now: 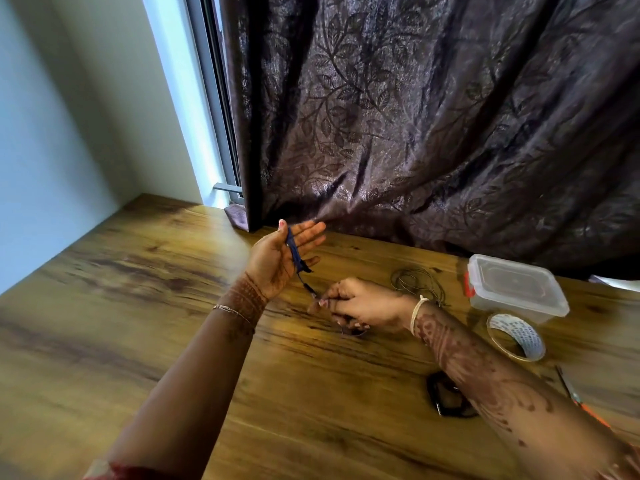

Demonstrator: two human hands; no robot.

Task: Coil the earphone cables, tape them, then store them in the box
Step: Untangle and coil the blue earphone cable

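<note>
A brown wood-grain table (138, 306) fills the near view, both bare forearms reaching over it. Near right, a black cable bundle (437, 403) lies partly under the right forearm. A thin tool with an orange handle (568, 386) lies at the right edge. Farther on, a roll of clear tape (519, 332) rests just in front of a clear lidded box (512, 285) with an orange latch.

The right hand (360, 303), fingers curled, pinches the lower end of a dark blue earphone cable (294, 252) low over the table. The cable runs up to the left hand (284, 254), which is raised palm up, fingers straight, with the cable looped across the palm. The hands are near but apart.

A loose coil of thin dark cable (412, 278) lies between the right hand and the box. Behind the table hangs a dark leaf-patterned curtain (415, 116). To its left are a window frame (214, 81) and a pale wall (52, 116).
</note>
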